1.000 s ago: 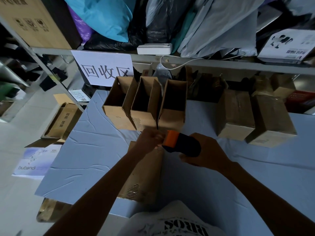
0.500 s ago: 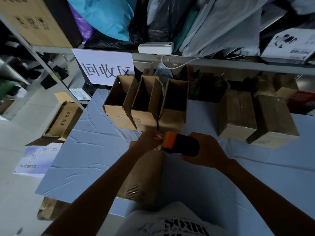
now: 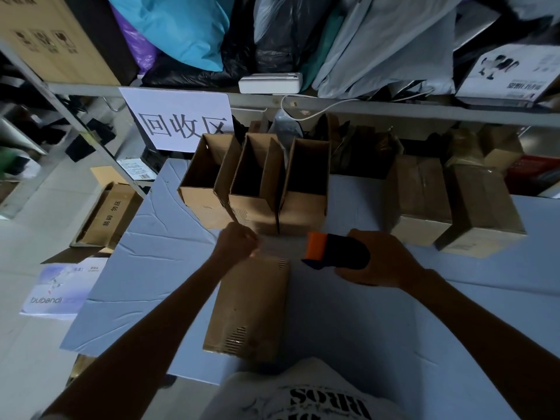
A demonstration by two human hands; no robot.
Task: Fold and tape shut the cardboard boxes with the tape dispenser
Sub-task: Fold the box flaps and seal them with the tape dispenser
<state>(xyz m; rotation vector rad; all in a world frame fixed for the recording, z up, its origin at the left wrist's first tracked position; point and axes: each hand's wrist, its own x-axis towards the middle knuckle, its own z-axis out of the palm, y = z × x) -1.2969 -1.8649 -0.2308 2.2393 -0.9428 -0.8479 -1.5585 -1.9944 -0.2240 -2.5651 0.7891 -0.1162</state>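
1. Since the earlier frames the hands have drawn apart. The left hand (image 3: pixel 239 241) was against the orange end of the tape dispenser (image 3: pixel 336 252); now there is a gap between them, and a faint clear strip of tape (image 3: pixel 281 247) seems to span it.
2. The left hand's fingers are curled into a fist, apparently pinching the tape's free end. The right hand (image 3: pixel 386 260) wraps its fingers round the dispenser's dark body.
3. The closed cardboard box (image 3: pixel 251 310) lies flat at the desk's near edge, just below the left hand and left of the dispenser.
4. The box is probably light, stiff corrugated card that dents at the corners, so it is best steadied with a palm beside the seam. The tape is thin and sticky and should be kept taut so it does not fold on itself.
5. A creased blue-grey sheet covers the desk (image 3: pixel 157 253). Three open boxes (image 3: pixel 254 213) stand at its far edge, and two sealed boxes (image 3: pixel 421 189) stand toward the far right corner. Behind are shelves of bags and a paper sign (image 3: pixel 181 122).
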